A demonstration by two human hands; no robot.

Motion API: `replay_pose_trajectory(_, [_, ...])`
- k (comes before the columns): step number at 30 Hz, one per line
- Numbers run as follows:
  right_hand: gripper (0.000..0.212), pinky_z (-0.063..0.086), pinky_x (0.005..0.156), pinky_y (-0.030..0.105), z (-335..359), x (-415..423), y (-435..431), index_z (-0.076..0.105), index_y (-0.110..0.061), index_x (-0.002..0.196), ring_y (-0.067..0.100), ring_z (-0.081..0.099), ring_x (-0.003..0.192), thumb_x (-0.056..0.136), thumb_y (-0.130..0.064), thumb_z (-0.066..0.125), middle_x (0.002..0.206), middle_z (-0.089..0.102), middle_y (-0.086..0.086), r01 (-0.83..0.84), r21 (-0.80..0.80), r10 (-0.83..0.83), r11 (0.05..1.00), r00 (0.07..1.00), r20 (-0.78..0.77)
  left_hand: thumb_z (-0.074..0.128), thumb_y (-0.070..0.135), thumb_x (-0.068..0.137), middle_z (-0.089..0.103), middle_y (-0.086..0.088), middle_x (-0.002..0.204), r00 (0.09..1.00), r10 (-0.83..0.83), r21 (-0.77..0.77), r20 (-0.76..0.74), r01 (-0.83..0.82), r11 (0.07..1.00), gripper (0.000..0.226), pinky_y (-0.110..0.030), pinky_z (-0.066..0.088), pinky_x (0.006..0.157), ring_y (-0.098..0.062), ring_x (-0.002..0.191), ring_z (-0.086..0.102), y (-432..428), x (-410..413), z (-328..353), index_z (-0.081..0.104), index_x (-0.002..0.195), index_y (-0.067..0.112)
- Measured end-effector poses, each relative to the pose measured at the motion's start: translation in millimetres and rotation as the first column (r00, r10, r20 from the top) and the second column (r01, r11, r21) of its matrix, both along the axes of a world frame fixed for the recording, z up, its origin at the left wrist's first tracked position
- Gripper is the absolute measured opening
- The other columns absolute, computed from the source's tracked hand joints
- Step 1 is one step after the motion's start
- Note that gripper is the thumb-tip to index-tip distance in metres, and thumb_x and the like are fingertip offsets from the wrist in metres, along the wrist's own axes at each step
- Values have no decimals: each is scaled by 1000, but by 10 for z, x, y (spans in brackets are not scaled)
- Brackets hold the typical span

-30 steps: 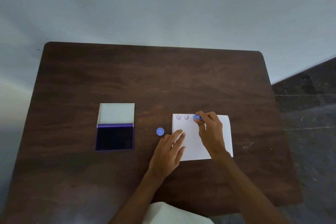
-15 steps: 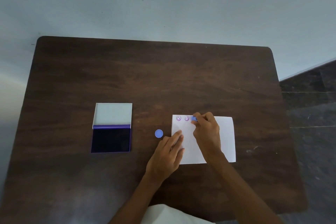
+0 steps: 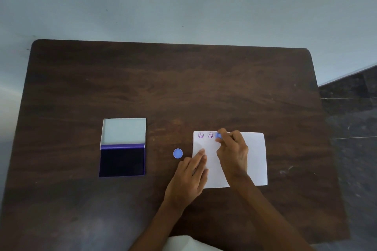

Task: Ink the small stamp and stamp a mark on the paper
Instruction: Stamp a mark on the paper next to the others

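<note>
A white paper (image 3: 255, 159) lies on the dark wooden table (image 3: 183, 87), right of centre. Two purple smiley marks (image 3: 205, 135) sit along its top left edge. My right hand (image 3: 233, 154) pinches a small blue stamp (image 3: 218, 135) and holds it down on the paper just right of the second mark. My left hand (image 3: 188, 177) rests flat, fingers on the paper's left edge. An ink pad (image 3: 122, 162) with dark purple ink lies open at the left, its white lid (image 3: 124, 131) folded back.
A small round blue cap (image 3: 177, 153) lies on the table between the ink pad and the paper. The table's far edge meets a pale wall. Dark floor shows past the right edge.
The camera has shifted slightly. My right hand still holds the stamp at the same spot on the paper; my left hand keeps its place.
</note>
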State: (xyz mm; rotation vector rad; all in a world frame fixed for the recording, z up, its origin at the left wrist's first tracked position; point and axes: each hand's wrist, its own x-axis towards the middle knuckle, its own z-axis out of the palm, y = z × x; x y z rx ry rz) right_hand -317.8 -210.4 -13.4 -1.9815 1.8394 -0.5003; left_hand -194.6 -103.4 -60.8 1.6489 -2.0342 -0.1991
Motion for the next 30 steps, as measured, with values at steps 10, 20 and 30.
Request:
replay_pose_trajectory(10, [35, 59, 66, 28, -33, -100, -5, 67, -8, 103, 22, 64, 74, 71, -5, 81, 94, 69, 13, -70, -40, 71, 997, 997, 32, 59, 31, 94, 67, -10, 129, 1000, -11, 11, 7, 10, 1000, 35, -30, 59, 82, -19, 98, 72, 4, -8, -10, 71, 118, 8])
replay_pose_trajectory(20, [14, 38, 69, 0, 304, -192, -51, 73, -21, 95, 11, 62, 75, 85, -12, 70, 89, 72, 1, 275, 6, -268, 961, 931, 250, 71, 26, 89, 66, -11, 131, 998, -7, 64, -55, 11, 998, 37, -32, 59, 85, -20, 101, 71, -16, 10, 103, 70, 119, 6])
replay_pose_trajectory(30, [15, 55, 70, 18, 727, -353, 253, 73, -26, 100, 8, 70, 81, 85, -28, 72, 90, 76, -9, 469, 239, -521, 850, 681, 515, 69, 6, 89, 65, -17, 128, 889, 220, 62, -402, -213, 975, 36, -28, 53, 98, -22, 118, 63, 129, 164, 447, 65, 124, -1])
